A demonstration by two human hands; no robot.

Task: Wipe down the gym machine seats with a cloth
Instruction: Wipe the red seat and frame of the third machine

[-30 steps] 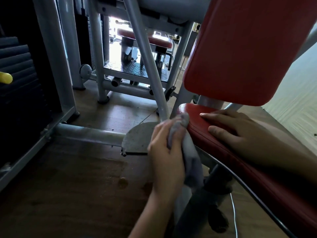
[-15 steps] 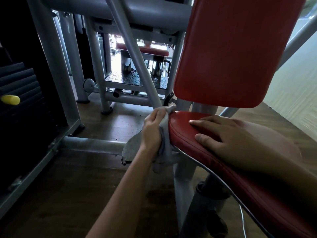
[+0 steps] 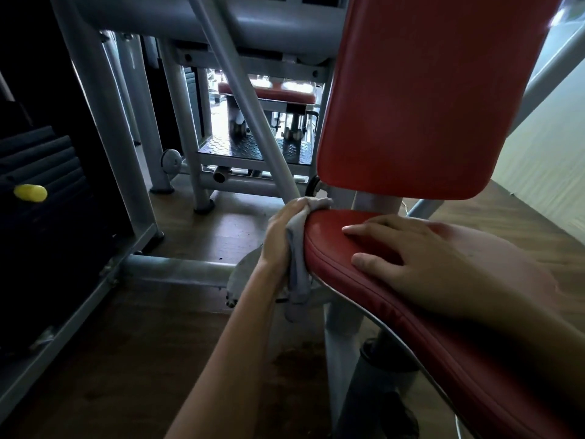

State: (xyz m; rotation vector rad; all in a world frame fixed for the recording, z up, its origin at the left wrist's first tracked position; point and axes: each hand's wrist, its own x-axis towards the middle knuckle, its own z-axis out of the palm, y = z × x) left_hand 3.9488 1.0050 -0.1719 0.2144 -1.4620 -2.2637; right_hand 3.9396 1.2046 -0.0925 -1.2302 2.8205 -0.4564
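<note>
The left hand (image 3: 280, 236) is closed around a grey cloth (image 3: 297, 264) and presses it against the far end of the red seat (image 3: 329, 245), at the rounded edge. The top of the cloth bunches out above the knuckles, next to the seat's upper corner; the rest hangs down below the hand, along the seat's side, and ends by the grey post (image 3: 340, 327) under the seat.

The right hand (image 3: 421, 264) lies flat and open on top of the seat, palm down, fingers spread and pointing toward the left hand. It holds nothing. A strip of bare red padding separates the two hands.

Just above the right hand stands the red backrest (image 3: 424, 90), upright, its lower edge near the seat but apart from it. A slanted grey tube (image 3: 250, 103) comes down from the upper left and ends just above the left hand, close to the bunched cloth.

To the left of the left hand are grey frame legs (image 3: 107, 122) and a dark weight stack (image 3: 41, 172) with a yellow pin (image 3: 30, 193) sticking out. Beyond the left hand, through the frame, another red pad (image 3: 269, 93) shows in bright light, over a checker plate (image 3: 234, 147). Below both hands is a brown wooden floor (image 3: 126, 359), dim and scuffed.
</note>
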